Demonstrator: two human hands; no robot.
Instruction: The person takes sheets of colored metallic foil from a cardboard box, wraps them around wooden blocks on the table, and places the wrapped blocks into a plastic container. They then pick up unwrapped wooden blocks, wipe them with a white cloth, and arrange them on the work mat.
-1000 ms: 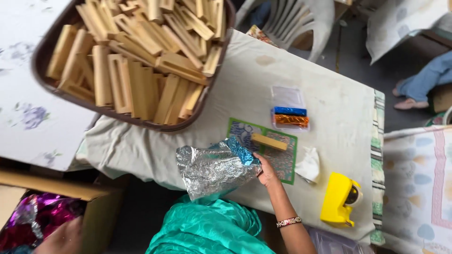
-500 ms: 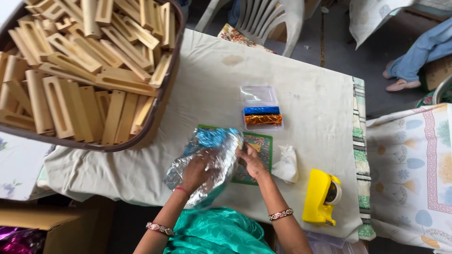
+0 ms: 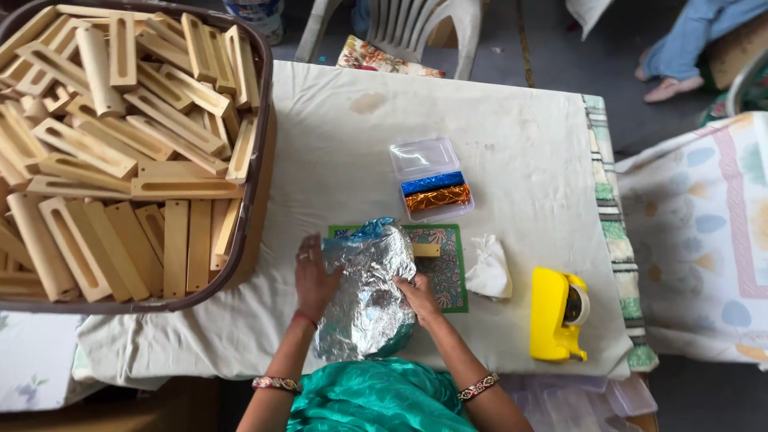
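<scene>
A crumpled sheet of silver foil (image 3: 368, 292) with a blue underside lies on a green patterned mat (image 3: 445, 268) at the table's near edge. My left hand (image 3: 314, 276) rests flat on the foil's left edge, fingers spread. My right hand (image 3: 418, 293) presses on the foil's right side. A pale wooden piece (image 3: 426, 250) pokes out from under the foil onto the mat.
A large brown basket (image 3: 258, 168) full of slotted wooden blocks sits at the left. A clear box with blue and orange foil rolls (image 3: 434, 189), a white cloth (image 3: 490, 269) and a yellow tape dispenser (image 3: 555, 314) lie on the white-covered table (image 3: 336, 152). White plastic chair (image 3: 400, 24) behind.
My left hand came into view and settled on the foil beside my right hand. The foil now lies flatter over the mat and the wooden piece. The camera view shifted right.
</scene>
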